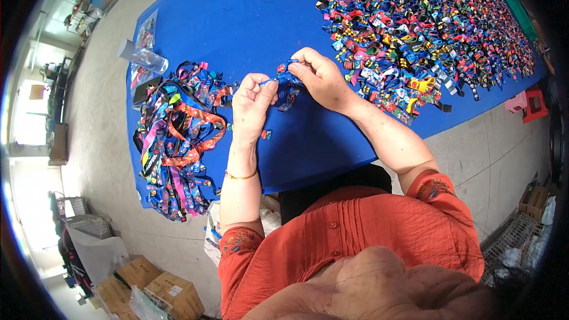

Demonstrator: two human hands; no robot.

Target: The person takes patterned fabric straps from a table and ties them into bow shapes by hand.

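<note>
Both hands are raised over the blue-covered table, close together. My left hand pinches one end of a blue patterned ribbon strap. At its other end, my right hand grips the same strap between thumb and fingers. Part of the strap hangs below between the two hands, and the fingers hide some of it. Left of my left hand lies a heaped pile of colourful printed straps. A small colourful scrap rests on the cloth beneath the hands.
Rows of looped printed straps cover the table's right side. A clear bottle lies at the left edge by a plastic bag. Cardboard boxes stand on the floor lower left; a red stool is at the right.
</note>
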